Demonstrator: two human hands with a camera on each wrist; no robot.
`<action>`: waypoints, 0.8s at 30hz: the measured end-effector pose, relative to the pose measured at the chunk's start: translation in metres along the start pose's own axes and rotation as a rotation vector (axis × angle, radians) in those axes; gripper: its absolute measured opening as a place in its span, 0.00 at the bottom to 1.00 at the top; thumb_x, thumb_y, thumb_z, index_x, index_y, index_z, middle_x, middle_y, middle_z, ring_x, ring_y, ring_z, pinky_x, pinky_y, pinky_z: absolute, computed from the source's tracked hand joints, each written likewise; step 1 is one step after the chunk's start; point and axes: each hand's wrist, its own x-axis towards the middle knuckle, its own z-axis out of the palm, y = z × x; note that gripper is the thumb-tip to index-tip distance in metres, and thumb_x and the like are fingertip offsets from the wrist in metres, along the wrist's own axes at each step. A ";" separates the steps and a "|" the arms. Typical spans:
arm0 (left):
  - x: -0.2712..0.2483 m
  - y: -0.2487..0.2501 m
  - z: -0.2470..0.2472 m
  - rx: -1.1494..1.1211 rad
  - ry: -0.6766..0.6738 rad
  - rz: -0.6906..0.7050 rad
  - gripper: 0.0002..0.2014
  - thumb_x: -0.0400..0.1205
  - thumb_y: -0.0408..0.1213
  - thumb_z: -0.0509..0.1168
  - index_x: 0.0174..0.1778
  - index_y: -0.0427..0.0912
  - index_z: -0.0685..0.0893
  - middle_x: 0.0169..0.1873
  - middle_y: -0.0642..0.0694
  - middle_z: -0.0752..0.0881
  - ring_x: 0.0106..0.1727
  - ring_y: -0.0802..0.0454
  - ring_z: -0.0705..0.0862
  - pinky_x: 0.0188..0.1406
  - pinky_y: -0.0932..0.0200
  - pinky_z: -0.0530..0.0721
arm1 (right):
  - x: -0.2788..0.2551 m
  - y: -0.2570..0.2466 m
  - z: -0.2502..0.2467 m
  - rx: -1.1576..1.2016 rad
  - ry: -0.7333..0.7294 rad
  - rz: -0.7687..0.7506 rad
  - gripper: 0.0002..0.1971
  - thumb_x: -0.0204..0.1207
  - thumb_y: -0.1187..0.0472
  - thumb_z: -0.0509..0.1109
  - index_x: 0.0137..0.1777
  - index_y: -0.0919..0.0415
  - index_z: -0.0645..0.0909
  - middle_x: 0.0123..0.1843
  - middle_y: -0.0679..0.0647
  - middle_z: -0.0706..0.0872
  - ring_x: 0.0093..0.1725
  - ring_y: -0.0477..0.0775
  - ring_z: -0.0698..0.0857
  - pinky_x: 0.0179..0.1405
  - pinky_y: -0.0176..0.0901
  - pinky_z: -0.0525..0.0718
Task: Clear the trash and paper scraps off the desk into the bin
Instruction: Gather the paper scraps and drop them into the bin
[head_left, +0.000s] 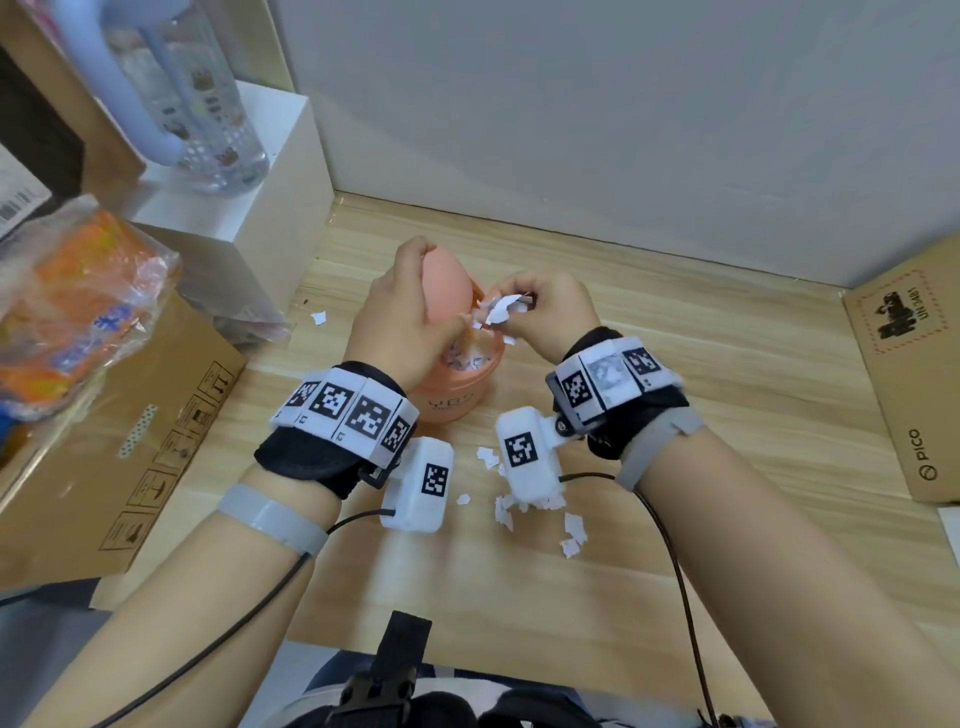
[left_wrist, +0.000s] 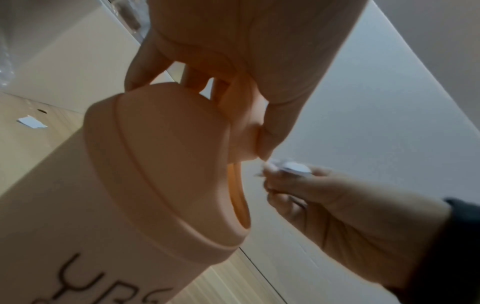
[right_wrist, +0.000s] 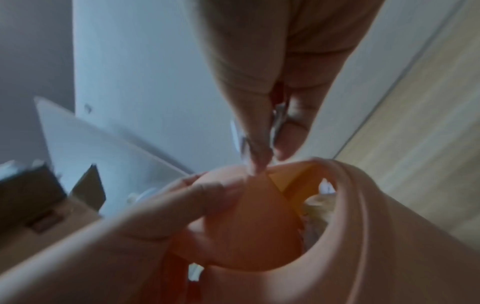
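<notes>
Pinching a bunch of paper scraps (head_left: 501, 309), the right hand (head_left: 550, 312) holds them over the bin (head_left: 457, 384) mouth, while the left hand's (head_left: 400, 317) grip tilts the lid (head_left: 447, 288) back to keep it open. More loose scraps (head_left: 530, 506) lie on the desk (head_left: 675, 415) nearby.

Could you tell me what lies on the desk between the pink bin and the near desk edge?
In the head view, loose white paper scraps lie on the wooden desk between the pink bin and the near edge, partly under the wrist cameras.
</notes>
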 end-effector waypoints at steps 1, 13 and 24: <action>0.001 -0.001 0.000 -0.003 -0.012 -0.008 0.36 0.72 0.40 0.71 0.74 0.47 0.61 0.68 0.39 0.76 0.67 0.38 0.75 0.56 0.50 0.74 | 0.002 -0.008 0.001 -0.116 -0.041 -0.007 0.04 0.65 0.66 0.75 0.40 0.63 0.87 0.38 0.58 0.87 0.41 0.54 0.83 0.42 0.47 0.82; 0.036 -0.100 -0.017 -0.187 0.139 -0.332 0.13 0.81 0.37 0.59 0.61 0.43 0.78 0.57 0.43 0.83 0.62 0.42 0.82 0.66 0.48 0.77 | 0.005 -0.026 0.015 -0.364 -0.219 0.000 0.09 0.71 0.65 0.69 0.48 0.61 0.88 0.47 0.60 0.91 0.50 0.57 0.86 0.48 0.43 0.81; 0.091 -0.166 0.000 0.188 0.084 -0.481 0.11 0.77 0.27 0.63 0.55 0.35 0.83 0.57 0.35 0.84 0.60 0.39 0.81 0.61 0.53 0.75 | -0.006 -0.017 0.018 -0.283 -0.163 -0.012 0.09 0.70 0.63 0.70 0.48 0.59 0.89 0.45 0.57 0.92 0.48 0.54 0.88 0.54 0.51 0.84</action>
